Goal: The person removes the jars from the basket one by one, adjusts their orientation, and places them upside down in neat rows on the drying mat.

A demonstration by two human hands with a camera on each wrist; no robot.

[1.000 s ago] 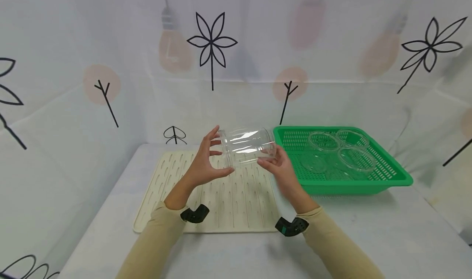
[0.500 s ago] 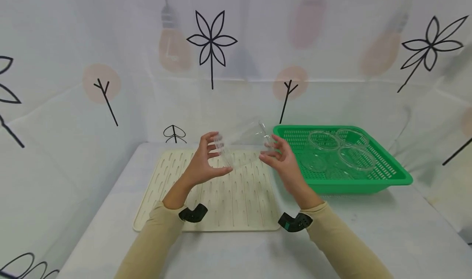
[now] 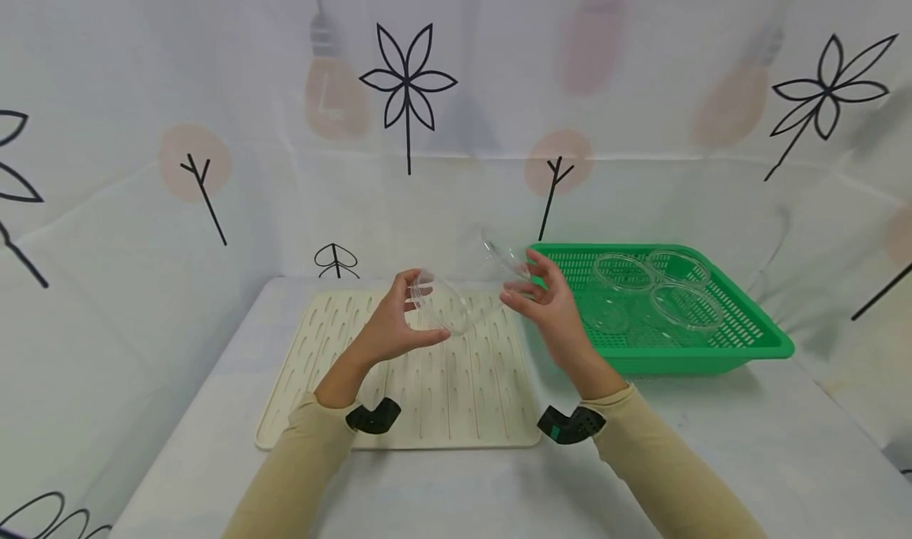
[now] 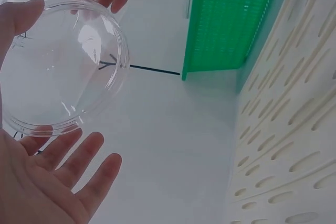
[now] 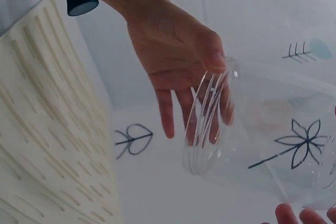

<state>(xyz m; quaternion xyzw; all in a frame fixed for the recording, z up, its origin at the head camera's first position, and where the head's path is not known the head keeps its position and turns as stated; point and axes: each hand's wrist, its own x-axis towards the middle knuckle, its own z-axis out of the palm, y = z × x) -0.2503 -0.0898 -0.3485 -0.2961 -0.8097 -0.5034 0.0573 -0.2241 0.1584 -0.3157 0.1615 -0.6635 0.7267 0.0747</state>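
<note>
Between the two hands is a clear jar (image 3: 440,303), held in the air above the cream ridged mat (image 3: 420,389). It lies tilted, its threaded mouth low at the left and its other end higher at the right. The left hand (image 3: 388,321) holds the mouth end, thumb below and fingers behind, as the right wrist view also shows with the left hand (image 5: 178,51) on the threads. The right hand (image 3: 552,309) holds the other end between thumb and fingers. In the left wrist view the round rim (image 4: 123,61) faces the camera. Much of the jar's see-through wall is hard to make out.
A green slotted basket (image 3: 684,354) stands at the right beside the mat, with several clear jars or containers (image 3: 687,308) in it. White printed cloth (image 3: 456,206) hangs behind and at the sides. The table (image 3: 456,491) is covered in white.
The jar has turned from nearly level to tilted, its mouth now facing more toward the head camera. The left hand has lowered slightly; the right hand has shifted a little to the right.
</note>
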